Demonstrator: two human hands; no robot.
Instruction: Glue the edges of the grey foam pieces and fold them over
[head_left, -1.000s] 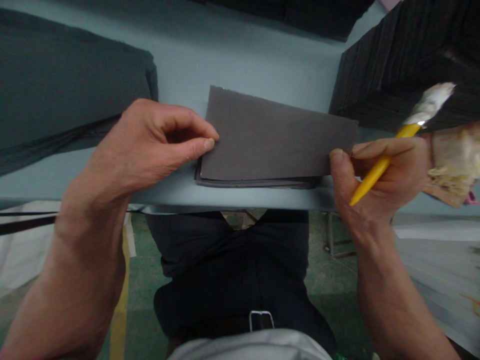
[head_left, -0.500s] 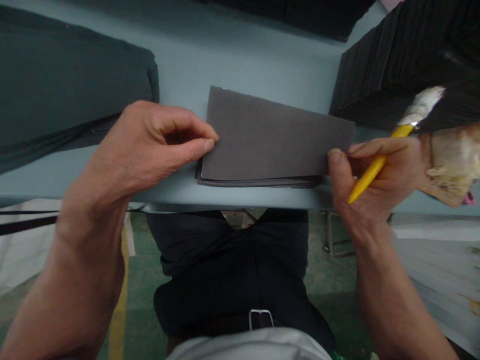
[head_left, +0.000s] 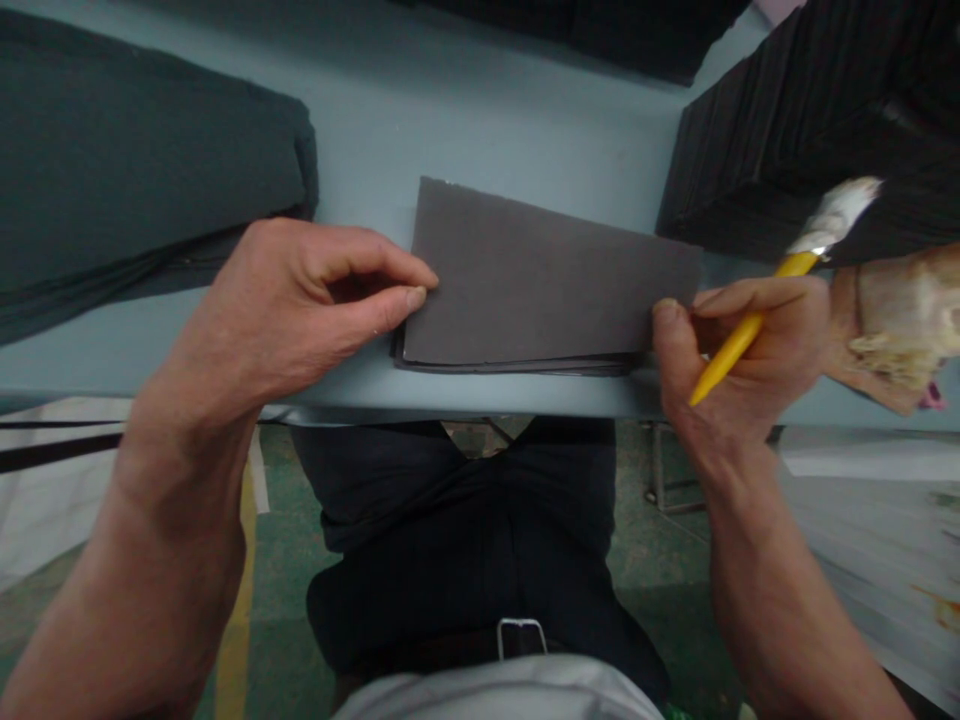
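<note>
A thin dark grey sheet (head_left: 540,275) lies tilted on a low stack of similar sheets (head_left: 510,366), on a pale blue table (head_left: 480,130). My left hand (head_left: 300,310) pinches the sheet's left edge between thumb and forefinger. My right hand (head_left: 742,345) grips a yellow-handled brush (head_left: 739,342), and its thumb presses on the sheet's lower right corner. The brush's whitish, crusted bristles (head_left: 836,215) point up and away from me.
Folded dark piles (head_left: 142,150) lie at the table's left, and a taller black stack (head_left: 780,130) stands at the back right. A crusted tan object (head_left: 900,330) sits beyond my right wrist. Below the table's front edge are my dark shirt and a green floor.
The sheet's right end and my right hand with the brush have shifted slightly left. My left hand has dropped a little toward the table's front edge and still pinches the sheet.
</note>
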